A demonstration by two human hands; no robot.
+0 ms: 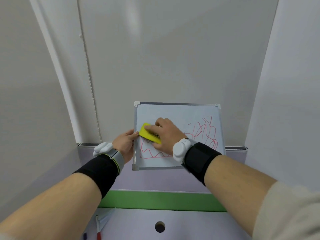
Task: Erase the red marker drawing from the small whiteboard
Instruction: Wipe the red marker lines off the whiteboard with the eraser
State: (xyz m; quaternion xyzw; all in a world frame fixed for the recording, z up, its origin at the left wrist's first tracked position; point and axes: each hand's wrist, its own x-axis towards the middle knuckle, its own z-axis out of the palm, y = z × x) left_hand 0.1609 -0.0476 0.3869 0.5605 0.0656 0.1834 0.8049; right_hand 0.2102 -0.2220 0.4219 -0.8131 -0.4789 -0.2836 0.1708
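Note:
A small whiteboard point(174, 111) with a grey frame leans against the wall at the centre. Red marker scribbles point(206, 130) cover its right and lower parts; the upper left is white. My right hand point(166, 134) presses a yellow eraser point(147, 133) flat on the board's left side. My left hand point(125, 144) grips the board's left edge. Both wrists wear black bands with white devices.
The board stands on a lilac ledge point(155, 179) with a green strip point(161, 200) in front. Below, a desk surface has a round cable hole point(160, 226). A red marker point(98, 229) and a dark marker tip point(84, 236) lie at the bottom left. White walls enclose the spot.

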